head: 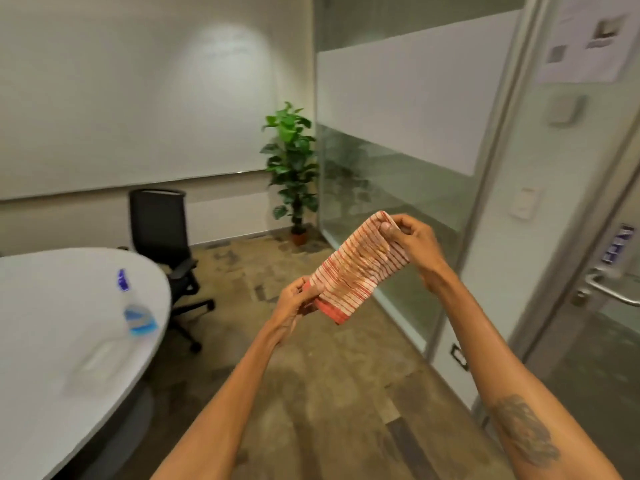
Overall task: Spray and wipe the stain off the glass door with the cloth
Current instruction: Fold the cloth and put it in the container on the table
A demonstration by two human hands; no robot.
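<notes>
Both hands pinch the striped cloth (358, 268) stretched between them, left hand (297, 301) lower, right hand (412, 239) higher.

A white rounded worktop (52, 323) lies well to the left of the hands. Beyond it, a black office chair (162, 237) stands against the wall. A potted green plant (292, 168) rises in the corner beyond the hands, above them. Papers (585, 36) hang high to their right.
</notes>
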